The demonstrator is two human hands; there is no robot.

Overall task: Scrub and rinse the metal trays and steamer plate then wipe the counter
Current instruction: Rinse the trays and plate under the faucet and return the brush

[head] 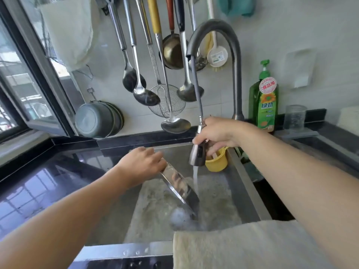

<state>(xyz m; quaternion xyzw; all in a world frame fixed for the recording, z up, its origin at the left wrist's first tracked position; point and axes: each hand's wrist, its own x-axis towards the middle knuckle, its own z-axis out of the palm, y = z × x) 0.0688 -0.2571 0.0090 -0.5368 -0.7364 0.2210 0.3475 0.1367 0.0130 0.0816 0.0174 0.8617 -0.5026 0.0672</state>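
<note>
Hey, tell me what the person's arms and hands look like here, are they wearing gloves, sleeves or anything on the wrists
Both arms are bare for as far as the head view shows them: no sleeves come into the picture. The left hand and the right hand wear no gloves. No watch, bracelet or ring shows on the wrists or on the visible fingers.

Tray [180,188] tilted in sink [246,183], under spray head [198,154]. Cup [217,162] behind, soap bottle [266,105] back-R on counter [48,181], towel [242,247] over front rim.

Single head-worn wide-angle view, close above the sink [245,183], angled forward and down toward the wall.
</note>
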